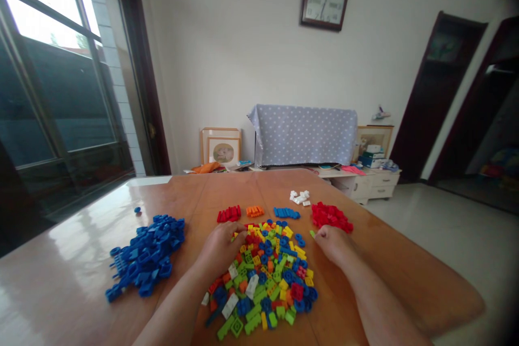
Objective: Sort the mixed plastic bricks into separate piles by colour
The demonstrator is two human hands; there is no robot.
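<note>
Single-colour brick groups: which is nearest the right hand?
The loose red heap, just beyond the right hand. All other single-colour groups, including the neat red row, lie farther left.

Table [421, 284]: open stretch, right side. Obstacles: mixed bricks [263, 277], centre; blue heap [146, 257], left; red heap [332, 217] beyond right hand [334, 246]. Glare-washed left side: probably passable.
</note>
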